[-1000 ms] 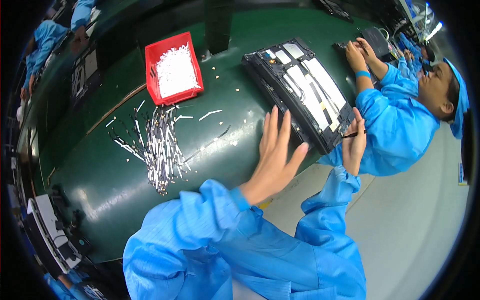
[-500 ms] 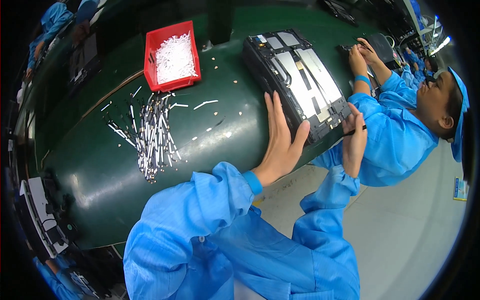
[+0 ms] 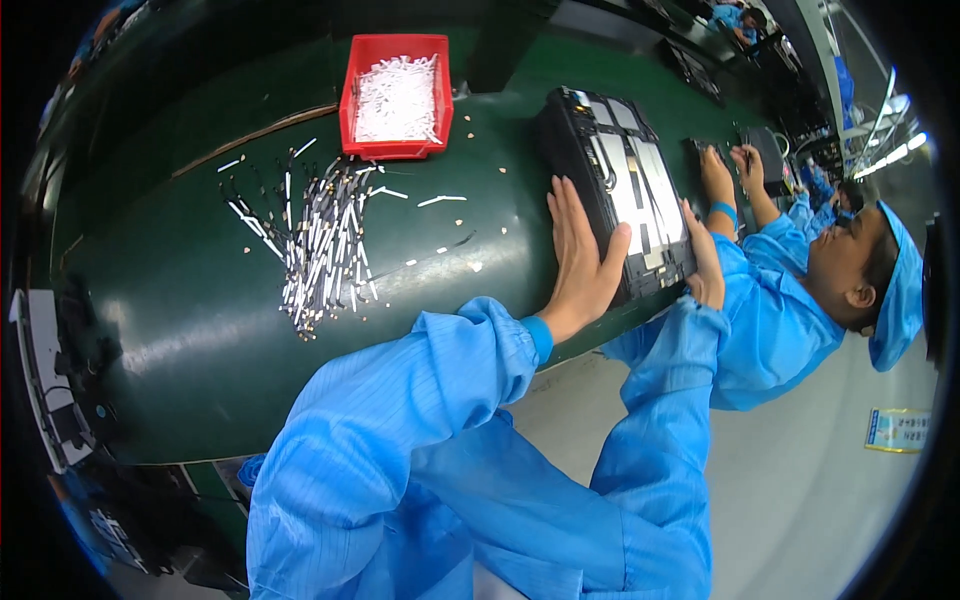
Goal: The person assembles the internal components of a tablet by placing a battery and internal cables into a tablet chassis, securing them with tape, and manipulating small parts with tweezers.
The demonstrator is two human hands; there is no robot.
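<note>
A thick black stack of what look like opened tablets (image 3: 640, 190) sits near the table's front edge, the top one showing silver battery panels and dark circuit parts. My left hand (image 3: 583, 255) grips its left side, fingers stretched along the wall and thumb at the near corner. Against the right side my right hand (image 3: 706, 262) holds it, with some fingers hidden. To the left lies a loose pile of thin black-and-white strips (image 3: 325, 235), seemingly short flex cables. Behind that pile stands a red bin (image 3: 445, 95) full of small white pieces (image 3: 397, 100).
Small beige scraps and a few white strips (image 3: 442, 200) lie scattered on the green tabletop (image 3: 190, 370). A co-worker in blue (image 3: 780, 300) sits close on the right, hands over small dark parts. A dark upright post (image 3: 505, 45) stands behind the bin.
My view has shifted, so the scene sits differently in the picture. My right hand, earlier at the near right corner with a dark thing by its fingers, now lies along the stack's right side.
</note>
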